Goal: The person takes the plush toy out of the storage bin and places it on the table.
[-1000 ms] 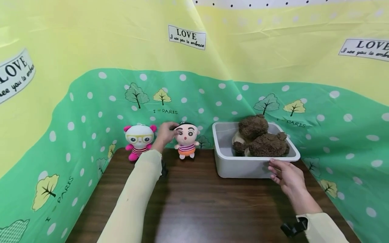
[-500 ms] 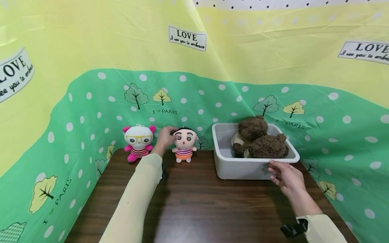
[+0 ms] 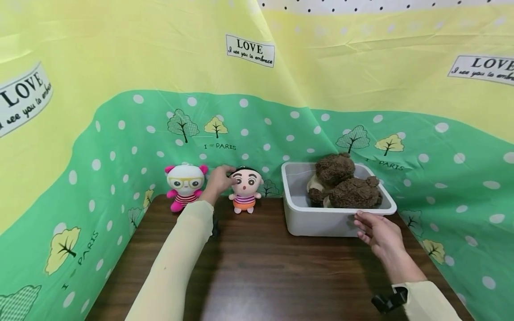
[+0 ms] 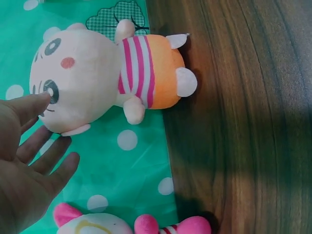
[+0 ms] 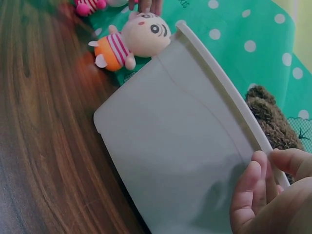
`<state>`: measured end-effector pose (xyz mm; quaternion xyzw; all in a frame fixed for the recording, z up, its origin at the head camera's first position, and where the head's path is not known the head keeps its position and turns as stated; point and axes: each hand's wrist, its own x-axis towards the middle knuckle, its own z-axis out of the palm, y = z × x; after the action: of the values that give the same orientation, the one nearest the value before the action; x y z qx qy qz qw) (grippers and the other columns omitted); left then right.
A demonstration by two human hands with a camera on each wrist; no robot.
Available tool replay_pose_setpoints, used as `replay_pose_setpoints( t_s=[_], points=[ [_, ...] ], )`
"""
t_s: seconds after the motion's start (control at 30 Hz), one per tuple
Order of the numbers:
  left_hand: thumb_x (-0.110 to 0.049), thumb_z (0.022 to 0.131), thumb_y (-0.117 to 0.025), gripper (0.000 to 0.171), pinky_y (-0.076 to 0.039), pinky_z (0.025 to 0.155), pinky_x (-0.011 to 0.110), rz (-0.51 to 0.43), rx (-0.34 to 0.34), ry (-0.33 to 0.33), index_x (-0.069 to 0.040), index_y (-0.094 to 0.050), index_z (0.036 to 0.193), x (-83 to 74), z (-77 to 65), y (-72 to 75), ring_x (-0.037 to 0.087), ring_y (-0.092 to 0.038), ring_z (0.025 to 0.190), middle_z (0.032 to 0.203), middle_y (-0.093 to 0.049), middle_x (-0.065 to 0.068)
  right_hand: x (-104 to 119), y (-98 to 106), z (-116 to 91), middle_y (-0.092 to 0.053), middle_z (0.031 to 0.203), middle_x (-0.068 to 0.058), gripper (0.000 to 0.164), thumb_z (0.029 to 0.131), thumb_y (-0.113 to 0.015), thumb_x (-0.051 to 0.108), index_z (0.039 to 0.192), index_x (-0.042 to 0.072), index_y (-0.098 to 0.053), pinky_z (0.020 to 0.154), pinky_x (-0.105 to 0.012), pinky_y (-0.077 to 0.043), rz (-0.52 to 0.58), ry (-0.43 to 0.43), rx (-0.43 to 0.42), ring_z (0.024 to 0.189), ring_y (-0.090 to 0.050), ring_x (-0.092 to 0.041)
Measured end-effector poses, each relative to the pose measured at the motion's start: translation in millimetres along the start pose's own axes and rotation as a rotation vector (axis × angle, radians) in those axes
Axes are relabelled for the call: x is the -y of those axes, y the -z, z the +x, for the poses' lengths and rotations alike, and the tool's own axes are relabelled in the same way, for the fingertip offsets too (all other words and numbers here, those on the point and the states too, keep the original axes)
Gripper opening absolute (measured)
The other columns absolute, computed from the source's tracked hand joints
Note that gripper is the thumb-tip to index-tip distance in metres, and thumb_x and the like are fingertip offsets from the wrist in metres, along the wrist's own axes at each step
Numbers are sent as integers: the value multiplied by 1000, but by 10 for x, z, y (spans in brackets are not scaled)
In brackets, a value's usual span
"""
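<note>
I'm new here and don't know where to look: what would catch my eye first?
Likely the pink-eared doll and the dark-haired doll at the back of the table, left fingers touching the second. Further right, brown plush sits in a grey bin, right fingers on its rim.

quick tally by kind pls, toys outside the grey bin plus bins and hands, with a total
Panda toy, white and pink: 1
Boy toy, striped top and orange bottoms: 1
Grey bin: 1
Left hand and right hand: 2
Total: 5
</note>
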<state>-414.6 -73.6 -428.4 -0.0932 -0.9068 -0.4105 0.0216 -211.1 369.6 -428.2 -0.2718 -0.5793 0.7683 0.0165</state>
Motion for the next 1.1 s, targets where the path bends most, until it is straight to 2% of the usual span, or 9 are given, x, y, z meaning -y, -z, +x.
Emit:
replay_pose_setpoints(
  t_s=[0.1, 0.23, 0.3, 0.4, 0.47, 0.53, 0.7, 0.93, 1.1],
  points=[
    [-12, 93, -73, 49, -55, 94, 43, 32, 9, -9, -6, -62, 140, -70, -28, 27, 31, -62, 117, 141, -63, 14, 13, 2, -3, -79, 84, 7, 11, 95, -76, 23, 85, 25, -79, 61, -28, -59, 14, 3, 23, 77, -74, -4],
    [-15, 95, -71, 49, -56, 81, 41, 41, 0, -54, -6, -61, 142, -191, -56, 33, 29, -67, 100, 140, -63, 14, 17, 9, -2, -79, 84, 7, 12, 96, -75, 21, 84, 24, -79, 64, -28, -61, 36, 9, 53, 78, -75, -5],
    [-14, 96, -70, 47, -56, 80, 41, 33, -8, -82, -6, -61, 142, -270, -70, 19, 29, -68, 101, 140, -64, 14, 21, 10, -1, -79, 85, 7, 12, 95, -75, 20, 85, 24, -79, 66, -29, -62, 52, 11, 70, 80, -76, -6],
    [-15, 97, -67, 46, -58, 86, 44, 5, 4, -120, -7, -61, 142, -421, -102, -29, 33, -69, 109, 142, -63, 13, 30, 14, 2, -79, 86, 7, 11, 95, -76, 19, 86, 24, -79, 68, -30, -62, 66, 12, 89, 80, -76, -7],
    [-17, 98, -67, 46, -55, 95, 44, 2, 22, -161, -8, -61, 142, -528, -120, -84, 33, -64, 120, 143, -62, 11, 34, 17, 5, -79, 86, 7, 11, 95, -76, 19, 85, 23, -79, 66, -29, -62, 70, 8, 95, 80, -76, -7],
    [-20, 98, -66, 45, -55, 99, 44, 1, 47, -203, -10, -61, 142, -641, -142, -151, 32, -64, 122, 143, -62, 8, 34, 18, 4, -79, 85, 7, 13, 95, -75, 19, 84, 23, -80, 65, -29, -61, 73, 1, 97, 79, -76, -6],
    [-27, 98, -69, 42, -55, 99, 40, -24, 89, -296, -14, -65, 138, -952, -173, -330, 27, -62, 124, 138, -65, 5, 35, -6, 5, -79, 81, 6, 15, 95, -75, 19, 81, 21, -80, 61, -29, -60, 100, -26, 69, 76, -76, -7],
    [-29, 96, -73, 41, -54, 96, 33, -15, 131, -346, -16, -66, 134, -1465, -185, -583, 23, -63, 121, 134, -66, 1, 21, -48, -4, -79, 82, 5, 9, 91, -80, 21, 81, 20, -80, 61, -31, -61, 123, -57, -18, 76, -76, -9],
    [-31, 96, -74, 41, -54, 91, 27, -8, 184, -367, -18, -66, 134, -1808, -265, -784, 18, -65, 117, 131, -67, -2, 16, -49, -16, -79, 84, 6, 5, 89, -82, 22, 85, 20, -81, 61, -31, -61, 116, -61, -41, 77, -76, -9]
  ],
)
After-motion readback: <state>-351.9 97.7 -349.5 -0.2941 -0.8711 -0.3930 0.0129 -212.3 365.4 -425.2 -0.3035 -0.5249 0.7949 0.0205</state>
